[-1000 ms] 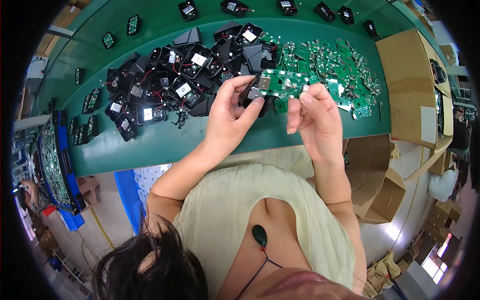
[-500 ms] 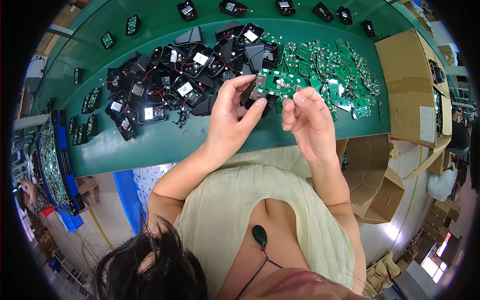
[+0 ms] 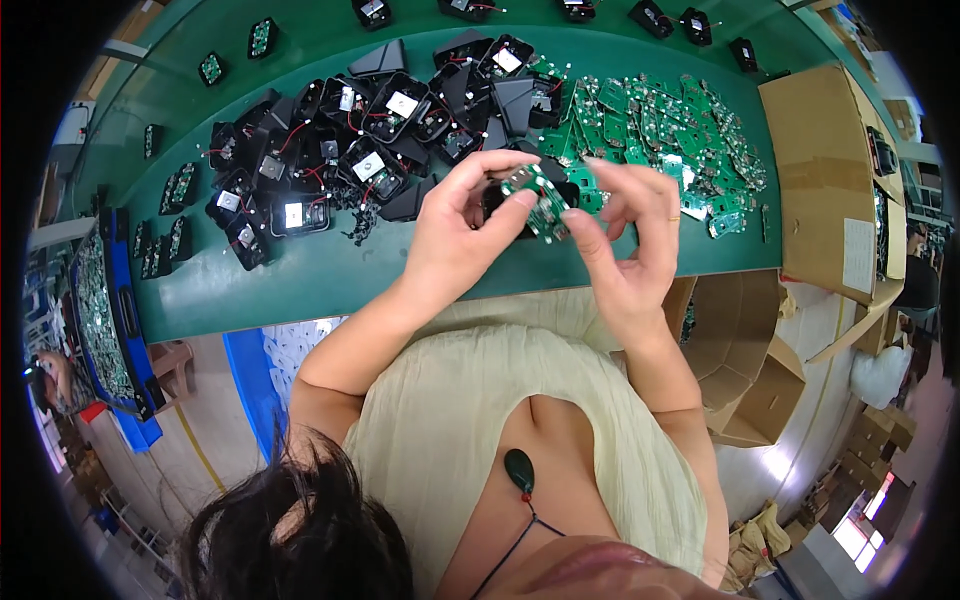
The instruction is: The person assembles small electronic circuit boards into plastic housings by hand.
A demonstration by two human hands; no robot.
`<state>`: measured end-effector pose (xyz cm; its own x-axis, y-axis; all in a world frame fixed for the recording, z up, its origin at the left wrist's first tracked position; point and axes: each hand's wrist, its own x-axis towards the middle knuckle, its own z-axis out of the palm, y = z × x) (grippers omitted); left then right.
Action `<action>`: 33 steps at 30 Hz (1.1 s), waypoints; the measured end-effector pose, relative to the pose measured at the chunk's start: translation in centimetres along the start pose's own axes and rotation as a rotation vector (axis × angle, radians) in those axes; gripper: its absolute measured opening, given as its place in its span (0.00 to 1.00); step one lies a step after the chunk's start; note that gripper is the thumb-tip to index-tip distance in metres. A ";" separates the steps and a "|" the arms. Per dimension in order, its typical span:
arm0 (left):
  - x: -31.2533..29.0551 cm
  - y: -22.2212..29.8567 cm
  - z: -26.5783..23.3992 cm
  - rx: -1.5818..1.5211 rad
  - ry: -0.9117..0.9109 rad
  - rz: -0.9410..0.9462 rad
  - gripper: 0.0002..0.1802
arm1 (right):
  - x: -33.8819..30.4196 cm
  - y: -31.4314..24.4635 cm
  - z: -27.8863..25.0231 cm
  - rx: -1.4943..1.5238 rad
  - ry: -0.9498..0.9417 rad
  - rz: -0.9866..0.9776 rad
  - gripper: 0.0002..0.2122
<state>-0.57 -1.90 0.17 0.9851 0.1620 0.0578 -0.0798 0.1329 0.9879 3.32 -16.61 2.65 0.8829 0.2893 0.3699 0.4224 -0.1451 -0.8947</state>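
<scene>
My left hand (image 3: 462, 215) pinches a green circuit board (image 3: 545, 204) between thumb and fingers, above the near part of the bench. The board is tilted, its lower end pointing towards my right hand. Directly under it shows a black plastic case (image 3: 572, 191), mostly covered by the board and fingers; whether my left hand grips it too is unclear. My right hand (image 3: 640, 228) is beside the board, fingers apart and curved, its thumb tip close to the board's lower edge. A heap of black cases (image 3: 385, 125) with red wires lies beyond my left hand.
A pile of green circuit boards (image 3: 665, 140) covers the right of the green bench (image 3: 330, 290). A cardboard box (image 3: 825, 170) stands at its right end. Small black pieces (image 3: 360, 225) lie near the cases. Several filled cases (image 3: 180, 188) sit far left and along the back ledge.
The circuit board has turned from lying nearly level to a steep tilt, its right end swung down. My right hand's fingers have opened from a pinch at the board's edge.
</scene>
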 end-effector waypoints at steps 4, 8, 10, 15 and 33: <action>-0.4 0.3 0.1 0.093 -0.031 -0.057 0.13 | 0.9 1.5 0.3 -0.234 -0.063 -0.344 0.12; -0.4 1.2 0.1 -0.094 0.068 -0.148 0.11 | 0.9 1.1 0.1 -0.210 -0.081 -0.233 0.09; -0.4 1.3 -0.1 -0.077 0.097 -0.099 0.12 | 1.3 1.6 0.1 -0.275 -0.091 -0.339 0.09; 0.0 0.7 -0.5 0.312 0.085 0.260 0.12 | 2.4 1.2 -0.3 -0.499 -0.197 -0.528 0.09; 0.2 0.8 -1.0 0.532 0.115 0.364 0.10 | 3.7 0.6 -0.6 -0.246 -0.515 -0.169 0.07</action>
<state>-0.59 -0.79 0.83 0.8845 0.2130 0.4151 -0.2894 -0.4474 0.8463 6.98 -16.19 3.63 0.6121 0.7401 0.2784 0.6378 -0.2540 -0.7271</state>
